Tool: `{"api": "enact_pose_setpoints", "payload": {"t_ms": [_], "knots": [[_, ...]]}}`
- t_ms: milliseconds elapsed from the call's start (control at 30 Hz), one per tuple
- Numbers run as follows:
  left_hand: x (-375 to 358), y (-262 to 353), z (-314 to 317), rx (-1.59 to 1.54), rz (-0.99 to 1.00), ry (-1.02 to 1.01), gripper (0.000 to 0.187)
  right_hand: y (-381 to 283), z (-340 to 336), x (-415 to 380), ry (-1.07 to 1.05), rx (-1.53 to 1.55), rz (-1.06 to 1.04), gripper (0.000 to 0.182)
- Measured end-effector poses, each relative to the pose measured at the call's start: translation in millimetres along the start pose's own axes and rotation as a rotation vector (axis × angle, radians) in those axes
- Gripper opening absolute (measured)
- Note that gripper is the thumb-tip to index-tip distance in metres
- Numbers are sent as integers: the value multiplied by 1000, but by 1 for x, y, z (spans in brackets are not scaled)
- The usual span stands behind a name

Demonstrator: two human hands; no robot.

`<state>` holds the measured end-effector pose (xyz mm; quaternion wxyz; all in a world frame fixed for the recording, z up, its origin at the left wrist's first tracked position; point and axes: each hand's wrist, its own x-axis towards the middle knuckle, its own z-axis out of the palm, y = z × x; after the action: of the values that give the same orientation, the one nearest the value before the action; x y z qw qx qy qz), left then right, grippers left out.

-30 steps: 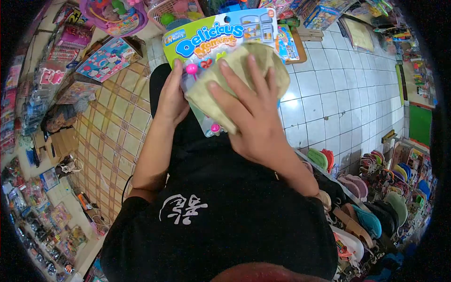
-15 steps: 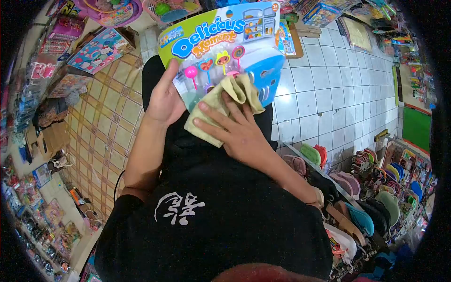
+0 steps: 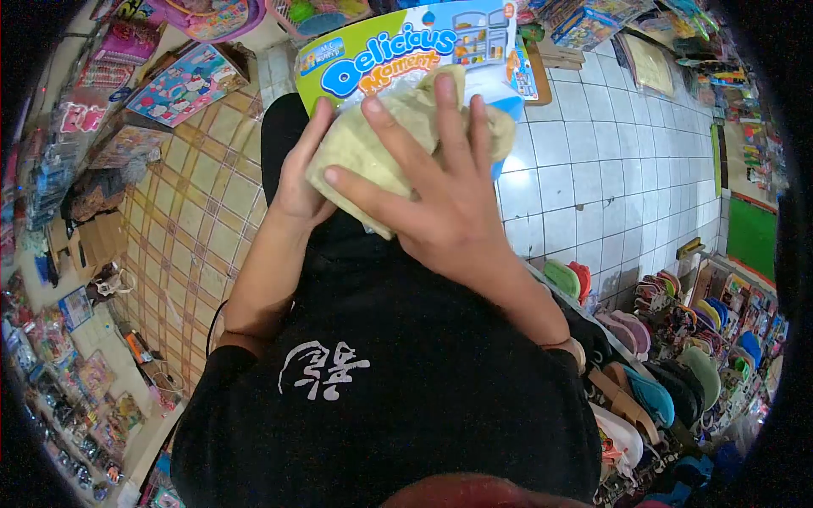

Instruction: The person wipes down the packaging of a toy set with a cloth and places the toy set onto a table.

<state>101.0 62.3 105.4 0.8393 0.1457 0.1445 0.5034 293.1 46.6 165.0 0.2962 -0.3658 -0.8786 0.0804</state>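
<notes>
A toy blister pack with "Delicious Moment" on its header is held up in front of my lap, its lower part covered by a pale yellow cloth. My left hand grips the pack by its left edge, thumb on the front side and the other fingers hidden behind. Spread over the cloth, my right hand presses it flat against the front of the pack. The toy pieces under the cloth are hidden.
Rows of sandals stand at the lower right. Packaged goods line the left side, with a Hello Kitty box above them. Pink baskets are at the top. Tiled floor shows on both sides.
My right hand has moved up and its fingers have spread wider. The cloth has moved up with it and now covers the small toys that showed before.
</notes>
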Motion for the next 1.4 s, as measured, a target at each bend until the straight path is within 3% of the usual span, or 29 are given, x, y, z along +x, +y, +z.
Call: {"api": "enact_pose_setpoints", "payload": {"t_ms": [67, 200, 500, 600, 700, 767, 867, 900, 1000, 1167, 1267, 1400], "knots": [[-1, 5, 6, 92, 11, 91, 66, 5, 23, -8, 43, 24, -17, 50], [-1, 8, 11, 295, 61, 165, 63, 4, 33, -26, -89, 73, -6, 54], [10, 5, -5, 173, 122, 249, 67, 2, -5, -42, -419, 363, 38, 74], [8, 5, -4, 176, 94, 264, 70, 22, -34, -35, -332, 557, 83, 64], [4, 5, -2, 173, 81, 203, 61, 4, -57, -23, 112, 717, 180, 53], [-1, 4, 7, 155, 69, 189, 58, -4, -65, -9, 151, 568, 119, 48], [-2, 2, -11, -144, -26, -171, 57, -5, -55, 12, -25, 124, -26, 43], [-5, 0, -24, -122, -49, -58, 58, -5, -35, 13, -20, 86, -44, 42], [-9, -2, 5, 397, 61, 176, 64, 6, -5, 12, 54, -7, -2, 40], [-11, -5, -2, 378, 124, 68, 64, 59, -11, 0, 128, -71, 267, 48], [-10, -5, 2, 397, 100, 59, 63, 45, -16, 2, 130, -95, 321, 53], [-8, -9, -5, 356, 95, 70, 60, 8, -14, 9, 53, -35, 93, 54]]}}
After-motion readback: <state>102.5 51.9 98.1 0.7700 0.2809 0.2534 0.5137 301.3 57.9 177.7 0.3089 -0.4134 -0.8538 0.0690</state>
